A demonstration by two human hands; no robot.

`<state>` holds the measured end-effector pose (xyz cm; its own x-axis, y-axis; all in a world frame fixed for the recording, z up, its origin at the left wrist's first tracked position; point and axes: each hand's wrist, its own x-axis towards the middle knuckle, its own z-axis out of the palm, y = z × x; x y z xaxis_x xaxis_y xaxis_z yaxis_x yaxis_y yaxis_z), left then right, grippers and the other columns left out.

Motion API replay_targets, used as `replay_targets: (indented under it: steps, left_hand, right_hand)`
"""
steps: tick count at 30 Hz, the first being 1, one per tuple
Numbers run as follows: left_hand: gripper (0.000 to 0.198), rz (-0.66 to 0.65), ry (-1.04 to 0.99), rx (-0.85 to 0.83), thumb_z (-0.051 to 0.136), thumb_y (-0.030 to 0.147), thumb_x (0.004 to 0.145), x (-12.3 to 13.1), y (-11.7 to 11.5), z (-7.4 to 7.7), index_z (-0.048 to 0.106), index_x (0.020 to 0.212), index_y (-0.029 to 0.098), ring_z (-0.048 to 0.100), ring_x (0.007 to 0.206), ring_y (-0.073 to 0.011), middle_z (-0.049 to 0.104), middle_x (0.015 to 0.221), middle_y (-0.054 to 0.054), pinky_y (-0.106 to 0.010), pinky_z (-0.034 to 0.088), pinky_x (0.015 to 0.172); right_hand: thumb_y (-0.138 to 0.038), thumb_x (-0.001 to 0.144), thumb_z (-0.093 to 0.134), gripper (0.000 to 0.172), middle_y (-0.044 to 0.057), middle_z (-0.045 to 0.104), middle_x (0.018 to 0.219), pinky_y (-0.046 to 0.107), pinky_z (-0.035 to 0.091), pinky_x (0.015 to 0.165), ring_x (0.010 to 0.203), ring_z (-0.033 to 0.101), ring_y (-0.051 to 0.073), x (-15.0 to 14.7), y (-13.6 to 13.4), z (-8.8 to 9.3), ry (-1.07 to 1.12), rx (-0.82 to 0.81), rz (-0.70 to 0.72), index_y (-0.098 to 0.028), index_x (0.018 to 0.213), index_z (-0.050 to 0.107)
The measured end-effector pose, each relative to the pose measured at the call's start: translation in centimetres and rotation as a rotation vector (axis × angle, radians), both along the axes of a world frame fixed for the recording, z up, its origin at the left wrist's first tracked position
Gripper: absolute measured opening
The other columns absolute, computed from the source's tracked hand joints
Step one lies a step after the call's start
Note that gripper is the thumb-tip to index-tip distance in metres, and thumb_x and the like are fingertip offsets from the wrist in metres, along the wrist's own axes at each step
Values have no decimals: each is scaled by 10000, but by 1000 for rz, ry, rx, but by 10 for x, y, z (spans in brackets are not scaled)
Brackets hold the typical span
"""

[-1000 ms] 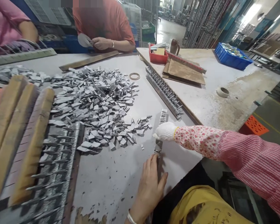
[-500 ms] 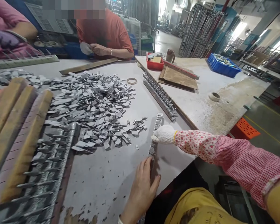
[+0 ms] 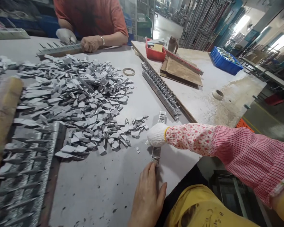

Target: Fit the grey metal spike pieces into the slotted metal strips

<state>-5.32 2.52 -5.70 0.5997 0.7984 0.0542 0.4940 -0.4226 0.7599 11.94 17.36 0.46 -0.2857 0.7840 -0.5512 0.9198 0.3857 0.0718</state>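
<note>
A narrow bar topped with silver foil (image 3: 156, 152) lies on the white table near my body, pointing away from me. My left hand (image 3: 147, 192), bare, is wrapped over its near end, fingers on top and thumb along the right side. My right hand (image 3: 157, 135), in a white knitted glove, reaches across the bar farther up with its fingers closed. Its fingertips point left past the bar; whatever they pinch is hidden. Left of my hands spreads a large heap of small silver-grey diamond-shaped pieces (image 3: 92, 91), with a small loose scrap (image 3: 138, 150) nearest my glove.
A larger foil-covered rack with spikes (image 3: 33, 170) and a wooden bar (image 3: 8, 107) are at left. Right of the heap lie a spiked strip (image 3: 159, 90), tape roll (image 3: 129, 72), red bin (image 3: 153, 53), boards (image 3: 181, 74) and blue crate (image 3: 226, 60). Across the table, a co-worker's hands (image 3: 91, 43) touch another spiked bar.
My gloved hand has shifted slightly left over the bar; my left hand keeps its hold. The view has turned. The co-worker's hands have lowered onto a spiked bar.
</note>
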Motion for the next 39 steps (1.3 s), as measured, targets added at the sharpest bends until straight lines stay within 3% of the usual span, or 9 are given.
replay_targets:
  steps: [3,6,13,22,26,29,32,39]
  left_hand:
    - [531,-6,5,-12,440,335,918,-1,0,0,289,1408,197,471,1247,-306,473,1356,-170,-541,492,972]
    - [513,-4,-3,-46,434,333,918,0,2,0,310,1396,194,471,1246,-296,470,1352,-166,-528,485,986]
    - [502,-15,-17,-104,428,342,910,1,8,4,344,1378,181,441,1283,-299,460,1366,-169,-557,428,1040]
    - [574,-27,-58,-229,500,378,876,-3,10,8,326,1402,224,383,1336,-322,400,1430,-158,-584,369,1080]
    - [743,52,-100,-262,529,430,861,4,14,12,175,1478,216,278,1409,-336,281,1519,-170,-592,319,1112]
    - [803,1,-77,-295,520,441,868,11,18,13,92,1507,211,188,1448,-335,208,1567,-161,-598,273,1135]
    - [786,-46,-73,-252,526,394,866,14,19,10,123,1508,188,178,1454,-321,249,1558,-158,-584,252,1152]
    - [721,-44,-107,-194,503,290,873,13,18,5,168,1503,185,236,1439,-291,295,1540,-152,-556,283,1148]
  right_hand:
    - [-509,959,362,552,155,706,746,328,475,657,728,677,248,9,-18,0,-14,56,-11,-132,791,728]
    - [-478,994,274,565,109,708,771,281,425,630,726,662,212,23,-40,0,22,141,-45,-163,804,704]
    - [-582,979,244,580,46,675,760,260,262,529,684,615,164,40,-53,-3,142,175,-137,-192,816,641]
    - [-634,945,315,535,35,659,796,271,243,548,687,582,152,58,-77,-2,251,276,-208,-189,883,607]
    - [-509,970,338,454,63,681,833,276,264,562,728,605,175,49,-71,0,224,322,-95,-178,867,631]
    - [-439,957,357,416,67,689,804,271,269,562,703,598,175,44,-65,1,203,314,-43,-179,819,652]
    - [-431,922,413,384,57,680,741,269,248,540,657,582,171,40,-56,8,170,266,-29,-181,766,659]
    - [-463,963,373,417,16,646,733,251,261,561,654,549,125,30,-18,32,391,335,-203,-186,848,662]
